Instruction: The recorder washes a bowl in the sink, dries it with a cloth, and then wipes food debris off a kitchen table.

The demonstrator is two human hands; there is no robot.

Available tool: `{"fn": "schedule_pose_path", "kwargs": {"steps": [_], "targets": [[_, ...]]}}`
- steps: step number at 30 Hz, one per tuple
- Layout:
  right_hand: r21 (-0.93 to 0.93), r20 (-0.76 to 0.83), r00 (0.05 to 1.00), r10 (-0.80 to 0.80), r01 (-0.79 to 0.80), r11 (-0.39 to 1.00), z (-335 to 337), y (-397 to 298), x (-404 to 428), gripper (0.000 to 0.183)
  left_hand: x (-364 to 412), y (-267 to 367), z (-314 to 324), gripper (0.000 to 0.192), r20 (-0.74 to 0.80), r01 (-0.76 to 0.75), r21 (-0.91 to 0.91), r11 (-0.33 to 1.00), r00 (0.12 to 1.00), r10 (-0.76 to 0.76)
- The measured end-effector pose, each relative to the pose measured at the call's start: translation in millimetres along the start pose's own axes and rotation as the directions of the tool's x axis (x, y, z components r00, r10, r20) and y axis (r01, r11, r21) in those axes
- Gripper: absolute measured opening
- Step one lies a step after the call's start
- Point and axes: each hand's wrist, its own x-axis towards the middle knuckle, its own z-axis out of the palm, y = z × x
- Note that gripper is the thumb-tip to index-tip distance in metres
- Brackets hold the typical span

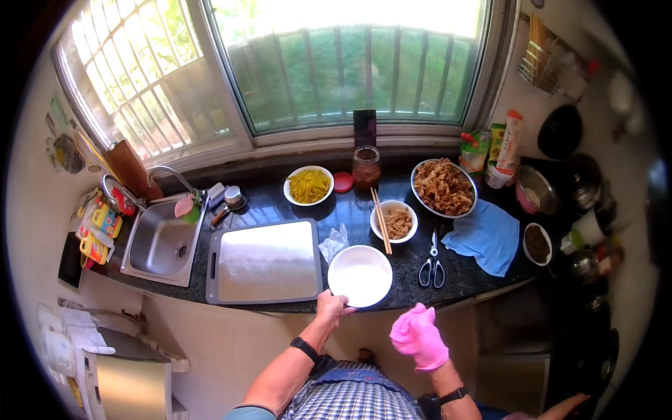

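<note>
My left hand [332, 310] grips the near rim of a white bowl [360, 275] at the counter's front edge. Its inside looks white and bare. A bright pink covering, seemingly a glove, wraps my right hand [418, 336], which is raised in front of the counter to the right of the bowl. Its fingers look curled, but whether they hold anything is hidden. Beyond the white bowl, wooden chopsticks [380, 220] rest across a small bowl [414, 232] of brown shredded food. Scissors [433, 262] lie nearby, and a crumpled clear plastic bag [334, 242] touches the bowl's far left side.
A grey-rimmed cutting board [270, 262] lies left, beside the sink [157, 241]. Farther back are a bowl of yellow shreds [308, 186], a glass jar [366, 170] and a large bowl of brown pieces [443, 187]. A blue cloth [485, 236] lies right. Another person's arm [569, 405] shows lower right.
</note>
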Motion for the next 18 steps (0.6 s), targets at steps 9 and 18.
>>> {"fn": "schedule_pose_path", "kwargs": {"steps": [9, 18], "targets": [[-0.710, 0.169, 0.982, -0.080, 0.065, -0.701, 44.3, 16.2, 49.9, 0.056, -63.5, -27.1, -31.4, 0.022, 0.117, -0.181, 0.236, 0.955, 0.981, 0.157], [-0.724, 0.470, 0.845, -0.254, 0.205, -0.658, 53.0, 73.5, 51.7, 0.039, -71.3, -38.9, -44.0, 0.046, -0.066, -0.497, 0.268, 0.825, 0.845, 0.531]]}}
